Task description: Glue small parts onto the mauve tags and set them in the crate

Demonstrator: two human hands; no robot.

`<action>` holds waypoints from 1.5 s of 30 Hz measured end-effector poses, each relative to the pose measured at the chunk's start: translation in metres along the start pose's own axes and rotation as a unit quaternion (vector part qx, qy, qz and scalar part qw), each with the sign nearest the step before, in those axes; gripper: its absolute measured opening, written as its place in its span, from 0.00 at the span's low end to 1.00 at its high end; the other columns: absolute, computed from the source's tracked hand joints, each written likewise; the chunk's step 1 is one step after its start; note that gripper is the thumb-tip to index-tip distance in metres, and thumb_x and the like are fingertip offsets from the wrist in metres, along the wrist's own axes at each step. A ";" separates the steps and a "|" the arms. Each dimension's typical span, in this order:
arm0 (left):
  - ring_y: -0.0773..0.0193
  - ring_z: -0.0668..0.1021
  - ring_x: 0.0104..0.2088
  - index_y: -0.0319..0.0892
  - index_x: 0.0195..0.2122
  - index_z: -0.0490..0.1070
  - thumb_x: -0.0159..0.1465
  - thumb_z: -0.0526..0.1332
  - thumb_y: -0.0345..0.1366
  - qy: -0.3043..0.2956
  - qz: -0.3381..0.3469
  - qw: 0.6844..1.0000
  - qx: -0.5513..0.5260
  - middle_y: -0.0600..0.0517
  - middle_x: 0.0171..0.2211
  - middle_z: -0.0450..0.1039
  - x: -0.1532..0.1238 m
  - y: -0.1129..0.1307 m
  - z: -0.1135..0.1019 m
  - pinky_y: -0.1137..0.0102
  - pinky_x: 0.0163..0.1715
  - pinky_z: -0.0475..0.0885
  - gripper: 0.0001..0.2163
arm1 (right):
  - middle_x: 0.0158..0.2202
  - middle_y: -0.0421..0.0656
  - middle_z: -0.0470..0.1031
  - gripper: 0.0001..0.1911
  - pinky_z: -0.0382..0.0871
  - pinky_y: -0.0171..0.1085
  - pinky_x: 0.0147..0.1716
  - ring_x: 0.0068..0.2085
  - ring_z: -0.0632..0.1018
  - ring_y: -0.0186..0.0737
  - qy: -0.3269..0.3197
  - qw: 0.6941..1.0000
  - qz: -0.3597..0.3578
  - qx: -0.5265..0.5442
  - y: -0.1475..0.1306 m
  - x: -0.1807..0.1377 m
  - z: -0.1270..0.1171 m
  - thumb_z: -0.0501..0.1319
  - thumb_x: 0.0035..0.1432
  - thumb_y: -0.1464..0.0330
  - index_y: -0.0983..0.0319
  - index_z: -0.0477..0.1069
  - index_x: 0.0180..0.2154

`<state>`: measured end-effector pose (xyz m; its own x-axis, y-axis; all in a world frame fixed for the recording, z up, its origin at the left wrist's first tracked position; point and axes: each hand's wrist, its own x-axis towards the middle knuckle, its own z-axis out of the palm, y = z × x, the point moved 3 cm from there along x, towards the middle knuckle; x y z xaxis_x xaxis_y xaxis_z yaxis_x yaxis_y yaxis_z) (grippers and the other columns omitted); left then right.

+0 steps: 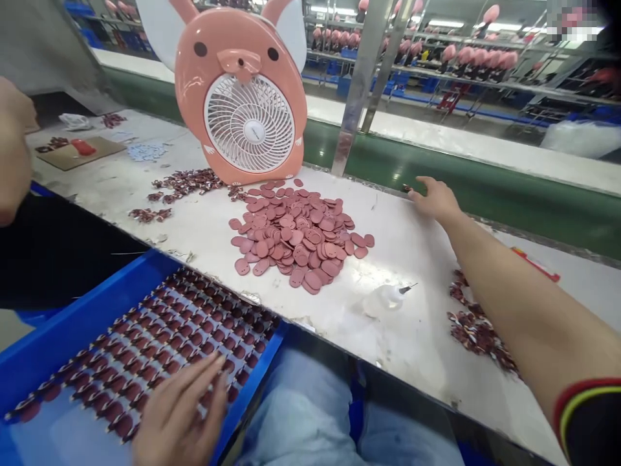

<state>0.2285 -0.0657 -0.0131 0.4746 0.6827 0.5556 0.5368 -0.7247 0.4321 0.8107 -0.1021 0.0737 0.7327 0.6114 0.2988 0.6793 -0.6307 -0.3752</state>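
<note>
My left hand [182,414] lies flat, fingers stretched out, on rows of dark red oval pieces in a blue tray [111,294] on my lap. My right hand [435,197] reaches far across the white worktable [412,323] to its back edge, fingers curled down on a small dark piece [406,189]; whether it grips it is unclear. A heap of pink oval pieces [298,236] lies mid-table, between the hands. A small clear squeeze bottle [385,299] with a thin nozzle lies on its side below my right forearm.
A pink animal-shaped fan [242,97] stands behind the heap. Dark red scraps [187,183] lie left of it and more scraps [478,330] under my right arm. Another person's arm [13,145] is at the left edge. A green conveyor [485,188] runs behind the table.
</note>
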 end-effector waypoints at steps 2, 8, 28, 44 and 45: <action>0.51 0.78 0.47 0.46 0.52 0.71 0.57 0.67 0.25 0.023 0.106 0.994 0.015 0.42 0.46 0.78 0.029 0.046 0.018 0.56 0.51 0.70 0.21 | 0.54 0.47 0.69 0.18 0.71 0.46 0.51 0.49 0.76 0.41 -0.029 0.999 0.014 0.001 0.005 0.019 0.018 0.53 0.71 0.61 0.66 0.68 0.54; 0.47 0.71 0.57 0.40 0.58 0.67 0.63 0.64 0.37 -0.071 0.184 0.980 0.016 0.39 0.56 0.73 0.082 0.091 0.059 0.54 0.59 0.60 0.22 | 0.53 0.45 0.70 0.19 0.70 0.43 0.50 0.50 0.76 0.43 -0.026 0.999 0.035 0.000 0.025 0.033 0.015 0.47 0.73 0.65 0.68 0.72 0.49; 0.48 0.73 0.57 0.44 0.56 0.69 0.67 0.58 0.38 -0.100 0.220 0.970 0.010 0.42 0.57 0.74 0.087 0.089 0.080 0.51 0.62 0.51 0.17 | 0.51 0.47 0.74 0.15 0.68 0.53 0.54 0.52 0.75 0.45 -0.089 0.985 -0.015 0.151 0.084 -0.213 -0.054 0.59 0.67 0.60 0.62 0.71 0.48; 0.49 0.72 0.58 0.43 0.59 0.68 0.65 0.61 0.44 -0.130 0.215 0.968 -0.002 0.45 0.57 0.74 0.088 0.096 0.074 0.53 0.64 0.42 0.22 | 0.46 0.45 0.77 0.13 0.72 0.47 0.48 0.44 0.78 0.41 -0.058 0.996 -0.002 0.071 0.065 -0.210 -0.067 0.61 0.65 0.59 0.60 0.74 0.46; 0.50 0.75 0.55 0.44 0.56 0.71 0.65 0.62 0.44 -0.111 0.224 0.968 -0.018 0.46 0.54 0.77 0.088 0.097 0.072 0.54 0.64 0.43 0.19 | 0.45 0.45 0.77 0.13 0.73 0.46 0.47 0.43 0.78 0.41 -0.043 0.997 0.004 0.061 0.060 -0.209 -0.070 0.62 0.64 0.60 0.60 0.73 0.47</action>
<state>0.3728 -0.0695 0.0260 0.7941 0.2992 0.5290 0.2196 -0.9529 0.2094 0.7014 -0.3008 0.0503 0.7279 0.6491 0.2211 0.6601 -0.5760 -0.4822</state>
